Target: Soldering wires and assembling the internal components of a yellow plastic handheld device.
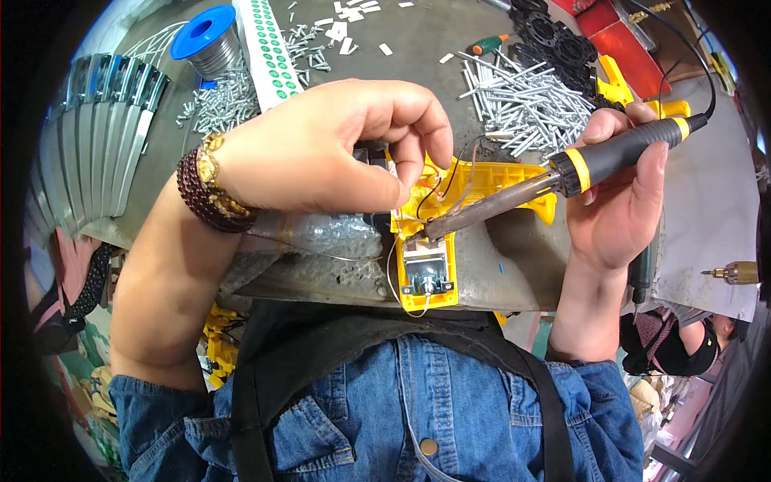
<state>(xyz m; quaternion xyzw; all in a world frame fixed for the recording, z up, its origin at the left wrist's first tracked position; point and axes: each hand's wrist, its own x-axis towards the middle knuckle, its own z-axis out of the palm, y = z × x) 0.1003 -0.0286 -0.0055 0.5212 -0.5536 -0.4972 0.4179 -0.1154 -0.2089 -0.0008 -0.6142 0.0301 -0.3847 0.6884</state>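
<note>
Presently, on the grey metal bench (337, 241), itemised as seen from beside the worker:

Yellow housing (430, 233): a plastic shell lying flat at the near edge of the bench, just in front of the person's chest. A small motor (426, 277) sits in its near end; thin black and orange wires (442, 189) loop over its middle.

Left hand (321, 149): palm down over the far left part of the housing, fingers curled, thumb and fingertips pressed together, pinching something small at the wires; what exactly is pinched cannot be told. Beaded bracelet (210, 193) at the wrist.

Right hand (622, 197): closed round the black and yellow grip of a soldering iron (562, 173), held like a pen. The iron's metal shaft slants down to the left, its tip touching the housing just above the motor.

Further items on the bench:
- solder spool (205, 40) with blue flange, far left;
- heap of small screws (221, 100), just beside the spool;
- strip of green round stickers (273, 52), right of the spool;
- pile of long metal pins (526, 100), beyond the housing;
- black gear-like rings (554, 40), far right;
- fan of grey metal strips (104, 128), left edge.
</note>
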